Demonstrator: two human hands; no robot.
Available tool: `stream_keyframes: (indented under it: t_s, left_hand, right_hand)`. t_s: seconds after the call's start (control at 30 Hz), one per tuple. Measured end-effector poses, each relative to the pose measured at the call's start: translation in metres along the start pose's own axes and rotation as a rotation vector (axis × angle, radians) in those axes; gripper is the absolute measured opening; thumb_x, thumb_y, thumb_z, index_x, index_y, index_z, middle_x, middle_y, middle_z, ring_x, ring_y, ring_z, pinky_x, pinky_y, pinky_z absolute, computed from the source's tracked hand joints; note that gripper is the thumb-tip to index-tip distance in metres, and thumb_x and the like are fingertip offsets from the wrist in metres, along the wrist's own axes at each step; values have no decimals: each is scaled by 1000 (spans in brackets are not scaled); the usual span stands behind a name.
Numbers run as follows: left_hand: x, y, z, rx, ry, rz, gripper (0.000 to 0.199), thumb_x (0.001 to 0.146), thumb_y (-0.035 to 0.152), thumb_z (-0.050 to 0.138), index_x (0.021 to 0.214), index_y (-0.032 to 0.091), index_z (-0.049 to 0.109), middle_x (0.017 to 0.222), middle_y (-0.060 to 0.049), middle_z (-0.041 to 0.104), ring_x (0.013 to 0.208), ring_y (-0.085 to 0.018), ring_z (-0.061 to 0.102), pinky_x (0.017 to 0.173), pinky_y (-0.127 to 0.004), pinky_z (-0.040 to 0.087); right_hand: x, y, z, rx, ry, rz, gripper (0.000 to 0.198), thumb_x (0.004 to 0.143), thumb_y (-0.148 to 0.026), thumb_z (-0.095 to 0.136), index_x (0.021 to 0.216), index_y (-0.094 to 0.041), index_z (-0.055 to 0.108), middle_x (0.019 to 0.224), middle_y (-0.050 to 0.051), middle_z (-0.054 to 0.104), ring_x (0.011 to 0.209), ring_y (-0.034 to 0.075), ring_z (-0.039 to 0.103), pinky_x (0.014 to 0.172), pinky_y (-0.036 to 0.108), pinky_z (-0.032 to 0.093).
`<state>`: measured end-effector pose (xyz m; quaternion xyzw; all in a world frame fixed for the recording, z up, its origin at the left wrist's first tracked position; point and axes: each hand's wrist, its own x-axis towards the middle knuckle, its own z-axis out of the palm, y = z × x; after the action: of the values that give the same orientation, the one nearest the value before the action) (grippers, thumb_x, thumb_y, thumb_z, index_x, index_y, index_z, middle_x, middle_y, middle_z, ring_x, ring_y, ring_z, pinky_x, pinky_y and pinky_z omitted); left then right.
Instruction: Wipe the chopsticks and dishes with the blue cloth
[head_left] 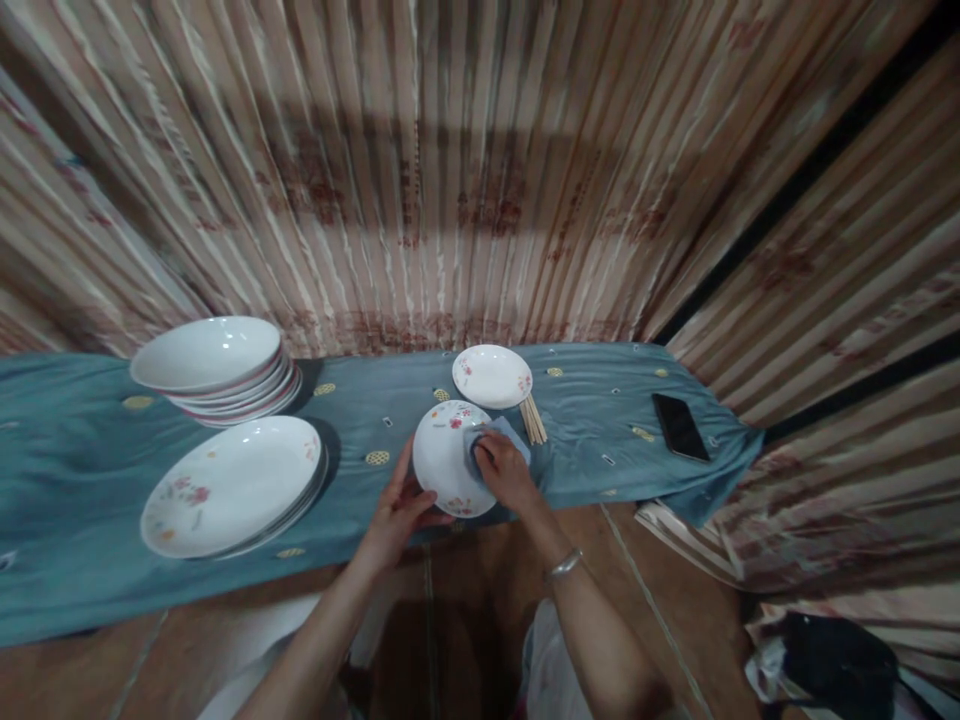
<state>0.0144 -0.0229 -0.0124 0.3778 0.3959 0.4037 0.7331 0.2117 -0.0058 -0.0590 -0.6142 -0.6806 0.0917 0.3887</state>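
A white plate with a flower pattern (442,462) is tilted toward me above the front of the cloth-covered table. My left hand (401,505) grips it by its lower left rim, the thumb on its face. Bunched in my right hand (506,470) is a blue-grey cloth (516,432), pressed on the right side of the plate's face. Part of the cloth hangs out behind my fingers. Just beyond lies another flowered white plate (492,377), with a bundle of chopsticks (534,420) beside it.
At the left a stack of white bowls (214,360) stands behind a stack of oval plates (232,490). A black phone (680,427) lies near the right end of the blue-green tablecloth (360,400). Striped curtains (450,200) hang close behind the table. A dark bag-like item (840,660) sits low at right.
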Motion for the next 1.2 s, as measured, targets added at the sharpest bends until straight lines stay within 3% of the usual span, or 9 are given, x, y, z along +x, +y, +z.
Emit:
stream_keyframes:
  t_s: [0.13, 0.37, 0.6, 0.83, 1.07, 1.2]
  left_hand:
    - [-1, 0, 1, -23, 0, -9, 99, 67, 19, 71, 147, 31, 14, 126, -11, 57, 100, -28, 62, 72, -42, 59]
    - [-2, 1, 3, -75, 16, -22, 99, 67, 18, 71, 147, 30, 15, 127, -11, 57, 97, -26, 63, 74, -43, 59]
    - [-1, -2, -1, -115, 42, -44, 96, 65, 15, 72, 145, 33, 22, 129, -8, 56, 97, -24, 63, 73, -40, 59]
    - [0, -4, -5, -115, 59, -47, 97, 63, 14, 72, 145, 33, 22, 120, -6, 61, 88, -21, 65, 71, -41, 59]
    - [1, -5, -12, -77, 17, -34, 99, 63, 13, 73, 145, 32, 21, 104, -4, 66, 79, -18, 65, 72, -39, 59]
    - [3, -5, -14, -33, 19, -22, 97, 64, 13, 70, 145, 32, 21, 114, -7, 64, 84, -22, 67, 70, -41, 60]
  right_hand:
    - [8, -4, 18, 84, 36, -16, 29, 88, -26, 44, 110, -18, 62, 124, 13, 56, 118, 24, 49, 104, 45, 38]
    - [25, -20, 37, 251, -2, 16, 31, 88, -28, 46, 114, -19, 61, 131, 11, 51, 123, 22, 45, 108, 40, 33]
    - [23, -44, 30, 510, -215, -27, 27, 91, -31, 45, 106, -20, 64, 130, 9, 54, 122, 18, 48, 108, 35, 33]
    - [7, -53, 10, 702, -463, 6, 22, 87, -33, 52, 85, -18, 68, 109, 7, 65, 102, 18, 60, 92, 31, 44]
    - [-6, -46, -14, 572, -644, 2, 15, 81, -18, 54, 73, -16, 67, 79, 0, 64, 76, 13, 59, 72, 23, 45]
    - [-14, -39, -21, 357, -574, -29, 19, 70, -3, 53, 71, -17, 66, 80, 0, 67, 78, 13, 61, 74, 23, 45]
